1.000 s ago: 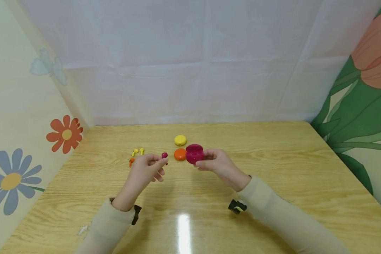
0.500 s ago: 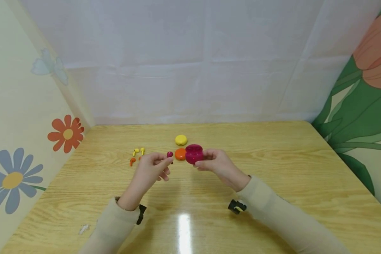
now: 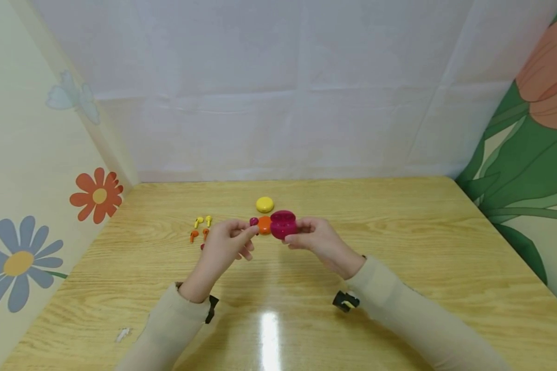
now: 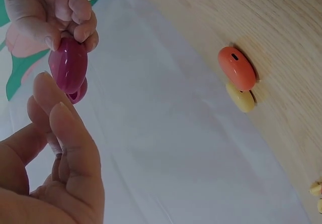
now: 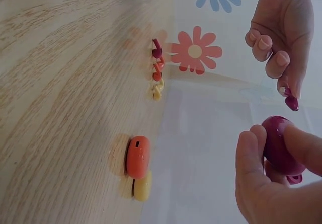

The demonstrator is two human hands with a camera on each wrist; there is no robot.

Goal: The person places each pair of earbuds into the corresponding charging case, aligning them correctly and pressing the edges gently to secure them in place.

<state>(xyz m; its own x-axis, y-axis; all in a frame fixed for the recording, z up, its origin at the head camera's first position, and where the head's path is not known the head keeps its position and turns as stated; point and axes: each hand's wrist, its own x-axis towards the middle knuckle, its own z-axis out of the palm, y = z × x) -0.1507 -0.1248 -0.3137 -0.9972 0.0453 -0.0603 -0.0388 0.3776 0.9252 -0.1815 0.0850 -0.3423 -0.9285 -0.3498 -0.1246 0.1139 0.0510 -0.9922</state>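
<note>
My right hand (image 3: 317, 239) holds a magenta earbud case (image 3: 283, 229) by its right side, above the table, with the lid up. Between the thumb and fingertips of my left hand (image 3: 225, 245) is a magenta earbud (image 3: 254, 221), just left of the case and apart from it. The right wrist view shows this earbud (image 5: 291, 102) near the case (image 5: 279, 146). In the left wrist view the left fingers hide the earbud. An orange case (image 3: 264, 225), closed, lies behind the gap between the hands, with a closed yellow case (image 3: 264, 204) farther back.
Yellow earbuds (image 3: 198, 222) and orange earbuds (image 3: 193, 236) lie on the wooden table (image 3: 399, 232), left of the cases. Another magenta earbud (image 5: 156, 49) lies beside them, partly hidden by the left hand in the head view. A white curtain (image 3: 278, 103) stands behind the table.
My left hand has moved right with the magenta earbud, closer to the open case. The orange earbuds and another magenta one have come into sight behind it. The right hand has barely moved.
</note>
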